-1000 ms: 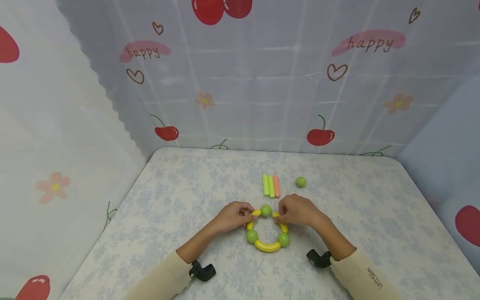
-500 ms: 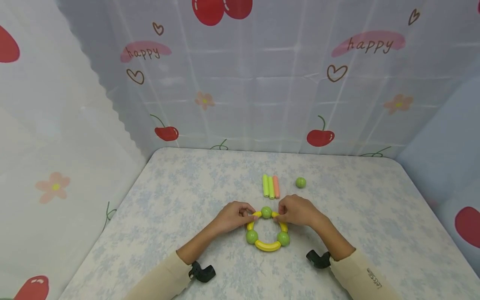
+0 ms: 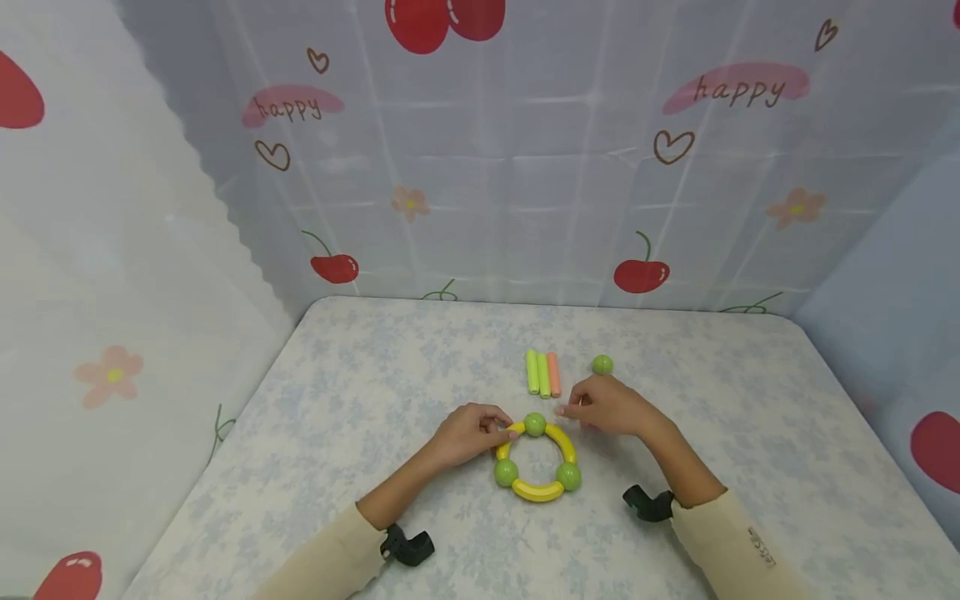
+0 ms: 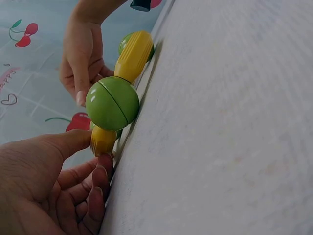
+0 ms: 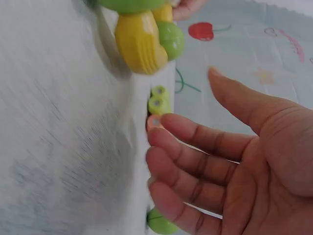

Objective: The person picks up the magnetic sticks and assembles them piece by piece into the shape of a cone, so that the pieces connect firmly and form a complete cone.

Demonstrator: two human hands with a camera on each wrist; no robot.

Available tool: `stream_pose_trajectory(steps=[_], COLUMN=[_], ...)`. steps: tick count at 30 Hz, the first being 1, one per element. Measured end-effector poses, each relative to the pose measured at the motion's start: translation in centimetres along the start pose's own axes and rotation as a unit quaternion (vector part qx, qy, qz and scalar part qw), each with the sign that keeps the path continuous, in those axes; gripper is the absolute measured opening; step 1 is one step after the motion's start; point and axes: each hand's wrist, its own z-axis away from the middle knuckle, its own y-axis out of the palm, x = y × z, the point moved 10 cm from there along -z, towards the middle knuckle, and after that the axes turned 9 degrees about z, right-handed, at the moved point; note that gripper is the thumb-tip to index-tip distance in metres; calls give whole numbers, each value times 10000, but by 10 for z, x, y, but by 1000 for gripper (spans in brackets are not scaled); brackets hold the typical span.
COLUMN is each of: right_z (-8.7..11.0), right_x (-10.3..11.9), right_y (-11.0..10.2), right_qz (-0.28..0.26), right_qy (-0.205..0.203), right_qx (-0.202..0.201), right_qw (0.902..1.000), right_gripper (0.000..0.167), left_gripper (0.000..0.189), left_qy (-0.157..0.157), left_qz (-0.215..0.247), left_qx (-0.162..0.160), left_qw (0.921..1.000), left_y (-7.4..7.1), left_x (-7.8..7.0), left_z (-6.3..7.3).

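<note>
A ring of three curved yellow rods (image 3: 538, 492) and three green balls (image 3: 535, 424) lies on the table, the parts joined end to end. My left hand (image 3: 467, 433) pinches the left curved yellow rod (image 4: 102, 142) between thumb and fingers, close to the ring's far ball. To the right of the ring is my right hand (image 3: 611, 406), apart from it; in the right wrist view its fingers and thumb are spread with nothing between them. A green ball (image 4: 113, 103) of the ring fills the middle of the left wrist view.
Beyond the ring lie two straight lime-green rods (image 3: 543, 375) and a coral rod (image 3: 554, 375) side by side. A loose green ball (image 3: 602, 364) sits right behind my right hand. The patterned tabletop (image 3: 375, 350) ends at a printed curtain (image 3: 510, 183).
The right curved yellow rod and the far green ball have come together, closing the ring. My right hand has let go of that rod and moved up and right. The left hand stays.
</note>
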Motion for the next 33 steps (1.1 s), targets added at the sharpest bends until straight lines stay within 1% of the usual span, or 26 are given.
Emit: stream_pose_trajectory(steps=[3,7,10,14,18,21,23,28,30,33], right_z=[-12,-30,-43,-57,-67,-72,-73,-74,-73,-69], right_x=[-7,-9,-9,-11,-19,-25,-27,-29,-30,-32], right_y=[-13,-25,-28,-26,-22,-19,-17,-15,-15,-18], right_qz=[-32,277,537,693,697,674,673,690,691,657], right_qy=[184,386,494,665,1055,1283,1354,1362,1414,1531], right_qx=[-355,-808,-964,-939,-851,-774,-720,-655,-660,-686], right_qw=[9992,9956,9927,9909,9883,9864,9859,9861,9853,9836], right_gripper=[25,22,22,22,24,20,17,32,33,28], left_gripper=[25,24,24,23,22,22,23,22,22,22], left_qy=[9,33,55,6,-72,-84,-70,14,56,63], left_qz=[-12,0,32,60,83,79,81,90,93,106], left_qx=[-24,-18,-8,3,12,5,5,12,8,3], left_qw=[10000,10000,10000,10000,9999,9999,9999,10000,9999,9999], left_y=[-2,-4,-5,-3,-1,-1,0,0,0,-1], left_x=[2,5,5,5,6,6,5,3,2,1], left_z=[0,0,-1,-1,0,-1,-1,-2,-2,-1])
